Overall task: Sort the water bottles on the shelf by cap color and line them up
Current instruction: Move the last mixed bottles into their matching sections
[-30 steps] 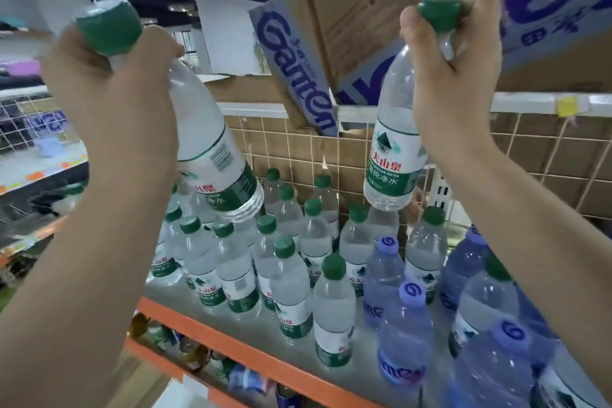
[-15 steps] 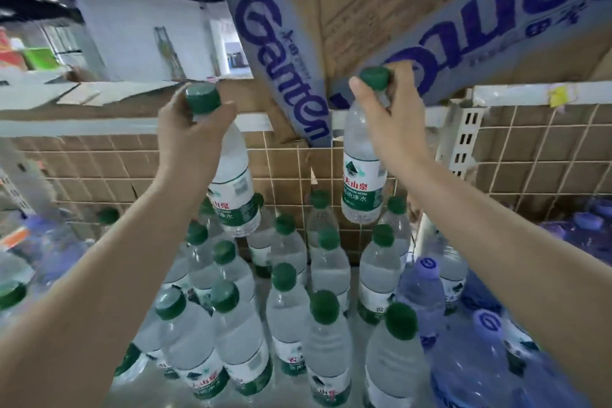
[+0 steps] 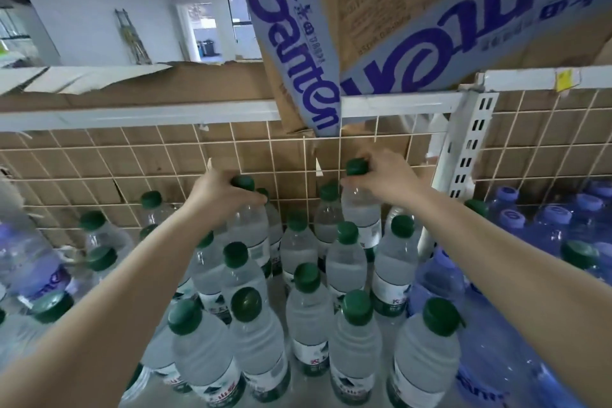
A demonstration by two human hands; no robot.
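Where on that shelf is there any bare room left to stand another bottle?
Little. A narrow bare strip of shelf runs between the green-capped bottles in the middle. Another bare patch lies at the front edge. Elsewhere it is crowded: green caps fill the centre, purple-capped bottles the right, and both hands hold bottles at the back.

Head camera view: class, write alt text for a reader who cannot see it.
Each hand, left hand and right hand, grips the neck of a green-capped bottle at the back of a shelf crowded with green-capped bottles. Purple-capped bottles stand at right.
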